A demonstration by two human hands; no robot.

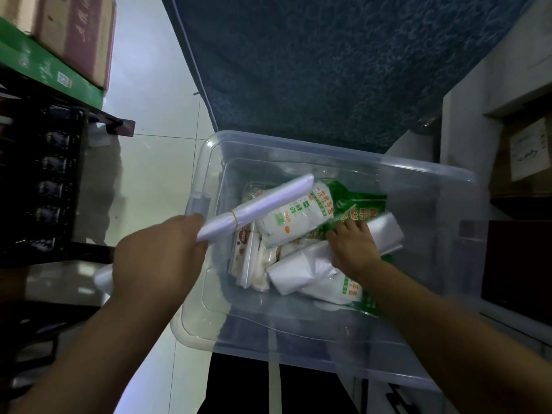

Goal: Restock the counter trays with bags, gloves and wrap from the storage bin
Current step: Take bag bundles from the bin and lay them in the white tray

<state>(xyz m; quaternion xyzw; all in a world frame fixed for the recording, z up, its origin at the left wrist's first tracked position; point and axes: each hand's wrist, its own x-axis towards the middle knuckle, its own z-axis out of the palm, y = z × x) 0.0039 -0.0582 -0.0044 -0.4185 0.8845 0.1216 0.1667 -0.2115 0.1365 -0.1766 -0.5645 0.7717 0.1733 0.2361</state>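
Left hand is gripping, with fingers curled fully around it, a rolled bundle of clear plastic bags bound by a yellow rubber band; the bundle is slanting over the left rim of the clear storage bin. Right hand is reaching into the bin, its bent fingertips touching a green glove pack; whether it is grasping cannot be told. A white-and-green glove pack and folded white bags are lying inside. The bin is sitting against a blue patterned cloth.
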